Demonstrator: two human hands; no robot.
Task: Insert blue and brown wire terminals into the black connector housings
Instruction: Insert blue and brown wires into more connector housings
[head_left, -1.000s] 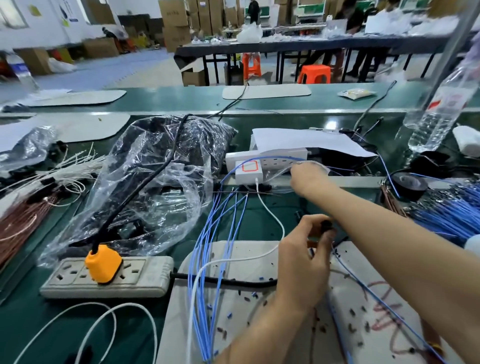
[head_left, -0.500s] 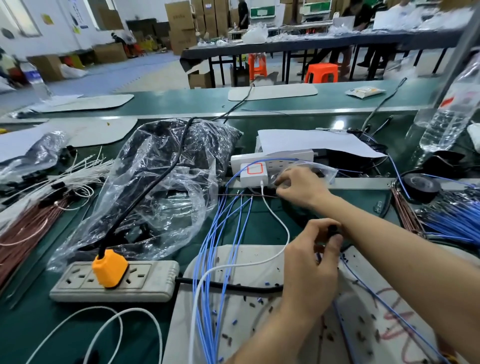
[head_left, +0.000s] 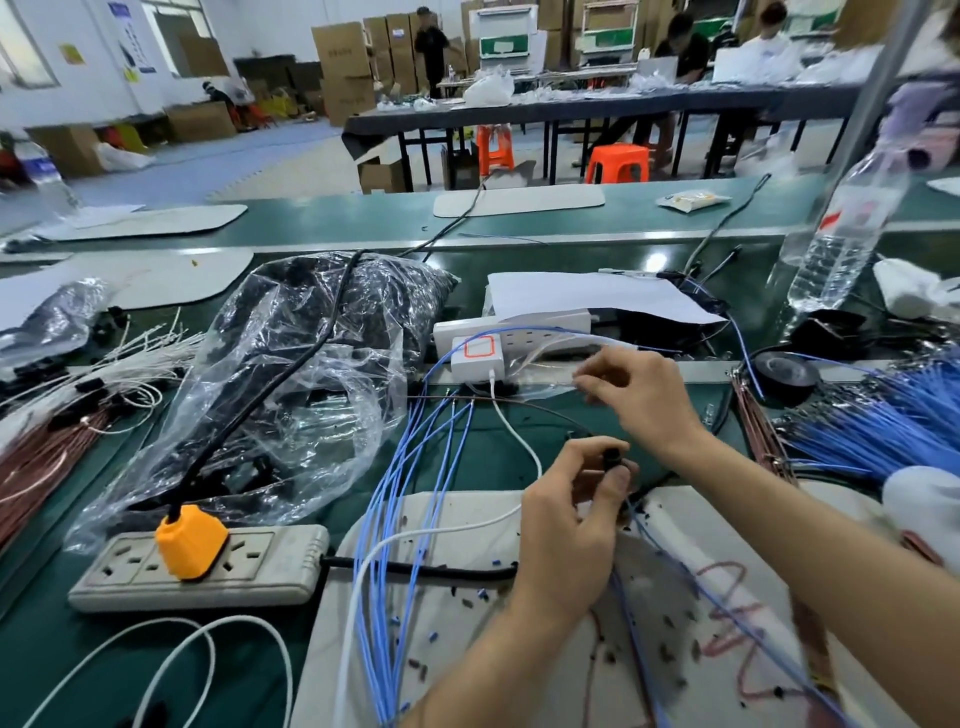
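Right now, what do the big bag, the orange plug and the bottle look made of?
Bag: thin clear plastic film, glossy. It crinkles and glints, and dark contents show through.
Plug: orange moulded plastic or rubber with a dull sheen. I can't tell which.
Bottle: probably thin clear plastic, going by the ribbed, see-through wall.

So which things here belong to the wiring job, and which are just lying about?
Job: small black connector housing gripped by left hand; loose blue wires; thin brown wire.
Lying about: grey power strip, orange plug, clear plastic water bottle, black tape roll.
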